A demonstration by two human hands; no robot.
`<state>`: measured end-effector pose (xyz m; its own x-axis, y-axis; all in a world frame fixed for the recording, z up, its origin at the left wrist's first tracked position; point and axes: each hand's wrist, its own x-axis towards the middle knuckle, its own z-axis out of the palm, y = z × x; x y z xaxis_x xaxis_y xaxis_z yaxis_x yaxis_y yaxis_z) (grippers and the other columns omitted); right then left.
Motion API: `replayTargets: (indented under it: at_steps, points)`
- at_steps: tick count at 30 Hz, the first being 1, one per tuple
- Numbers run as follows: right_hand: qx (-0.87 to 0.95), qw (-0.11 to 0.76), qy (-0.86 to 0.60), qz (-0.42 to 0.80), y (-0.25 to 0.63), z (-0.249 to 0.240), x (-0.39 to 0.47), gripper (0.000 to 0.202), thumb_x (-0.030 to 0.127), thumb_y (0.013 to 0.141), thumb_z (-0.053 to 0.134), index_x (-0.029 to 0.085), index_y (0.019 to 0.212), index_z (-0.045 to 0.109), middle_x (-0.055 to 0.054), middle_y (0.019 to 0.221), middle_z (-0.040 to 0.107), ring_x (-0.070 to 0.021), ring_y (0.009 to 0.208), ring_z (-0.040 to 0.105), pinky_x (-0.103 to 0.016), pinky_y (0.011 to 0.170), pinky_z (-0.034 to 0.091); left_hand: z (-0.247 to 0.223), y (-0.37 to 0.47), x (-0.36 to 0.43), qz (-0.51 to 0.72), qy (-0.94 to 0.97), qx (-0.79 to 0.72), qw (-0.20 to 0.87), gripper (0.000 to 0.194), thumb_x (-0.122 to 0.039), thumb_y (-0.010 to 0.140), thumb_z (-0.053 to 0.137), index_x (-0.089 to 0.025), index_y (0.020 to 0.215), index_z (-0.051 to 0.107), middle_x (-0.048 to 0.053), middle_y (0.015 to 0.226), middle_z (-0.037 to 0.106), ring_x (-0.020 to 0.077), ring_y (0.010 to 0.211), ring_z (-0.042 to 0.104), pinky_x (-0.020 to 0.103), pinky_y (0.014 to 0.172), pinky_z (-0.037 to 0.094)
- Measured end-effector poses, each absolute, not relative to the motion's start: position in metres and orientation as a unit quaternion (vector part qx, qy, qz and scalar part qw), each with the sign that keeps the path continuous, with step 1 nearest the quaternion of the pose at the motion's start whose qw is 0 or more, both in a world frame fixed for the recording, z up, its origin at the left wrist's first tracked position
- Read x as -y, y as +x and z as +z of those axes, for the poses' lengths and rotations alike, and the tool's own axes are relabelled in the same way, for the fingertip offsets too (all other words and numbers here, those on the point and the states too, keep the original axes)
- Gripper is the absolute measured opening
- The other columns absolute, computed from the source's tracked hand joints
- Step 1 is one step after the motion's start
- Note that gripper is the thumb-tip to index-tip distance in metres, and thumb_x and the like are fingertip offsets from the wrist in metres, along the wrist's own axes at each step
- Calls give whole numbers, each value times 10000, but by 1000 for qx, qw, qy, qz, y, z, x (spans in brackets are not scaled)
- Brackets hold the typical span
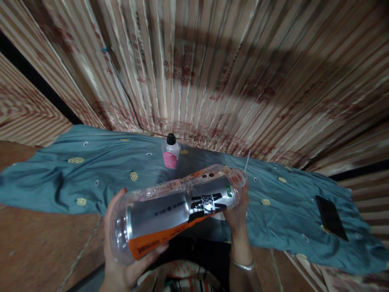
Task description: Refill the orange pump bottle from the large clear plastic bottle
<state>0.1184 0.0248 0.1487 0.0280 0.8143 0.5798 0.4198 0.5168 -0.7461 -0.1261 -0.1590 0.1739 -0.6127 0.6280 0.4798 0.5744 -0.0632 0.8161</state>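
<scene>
A large clear plastic bottle [182,207] with a silver and orange label lies slantwise between my two hands, held up over the cloth. My left hand [133,271] is wrapped round its wide bottom end, thumb on the far side and fingers underneath. Around the neck end curls my right hand [238,213], partly hidden behind the plastic. A thin pale stick or straw [248,160] shows just beyond the bottle's mouth; whether it touches the bottle or the hand I cannot tell. Something white, mostly covered, lies under my right hand.
A small clear bottle [171,152] with a black cap and pink label stands upright toward the back. A dark phone [331,217] lies at the right on the teal cloth [112,174] with pineapple prints. Behind rises a pleated striped curtain [194,81].
</scene>
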Motion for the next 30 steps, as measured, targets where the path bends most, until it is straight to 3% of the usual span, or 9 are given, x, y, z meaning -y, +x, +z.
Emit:
replayTargets:
  at_steps: [4,7,11,16,19,22,26,30]
  points:
    - [672,558,-451,183,118,150,-24,517,473,992,687,222,1442,633,-138,1188,778,-349,1164,766,-594,1034,643,173,-127,160,575,461,-674,35,1223,-551,524,1038,-338,1634,570,105,1408,754,383,1099,811,510,851,736]
    - [674,550,-460,178,119,149,-24,530,460,972,709,221,1437,623,-129,1181,782,-325,1094,788,-556,1008,661,175,-127,159,579,470,-665,39,1283,-541,487,1058,-365,1652,550,66,1297,791,356,1015,815,477,790,740]
    - [666,544,-477,179,119,147,-25,512,456,965,693,223,1413,611,-145,1230,773,-323,1092,790,-541,991,674,184,-119,155,584,449,-675,35,1172,-608,519,1027,-381,1594,619,50,1232,794,339,952,796,474,736,733]
    - [676,543,-474,152,118,148,-25,420,425,962,657,194,1313,659,-147,1123,786,-350,1045,773,-610,1044,634,190,-106,147,603,429,-673,4,1130,-752,609,942,-446,1634,578,32,1246,796,311,915,799,452,717,711]
    - [678,533,-484,150,118,151,-24,379,417,964,645,184,1260,683,-164,1104,776,-374,1114,750,-615,1077,610,189,-105,144,606,435,-665,-31,1095,-814,617,902,-458,1610,609,22,1252,798,305,901,799,447,692,700]
    - [685,522,-487,147,119,153,-24,391,433,955,646,186,1254,691,-164,1123,769,-380,1152,739,-603,1086,603,186,-106,145,603,432,-670,-18,1115,-767,596,930,-463,1617,599,34,1290,792,335,948,804,480,709,708]
    - [683,537,-475,142,120,150,-25,400,422,991,617,191,1313,673,-147,1128,778,-346,1082,758,-567,1032,628,180,-107,151,599,405,-691,20,1228,-705,461,995,-443,1599,614,70,1363,771,403,1047,802,559,796,722]
    - [685,540,-470,137,121,145,-25,449,435,976,663,210,1364,648,-146,1185,785,-344,1100,765,-561,999,646,176,-115,153,597,393,-698,39,1252,-692,413,1004,-445,1579,619,64,1380,762,395,1048,799,556,831,726]
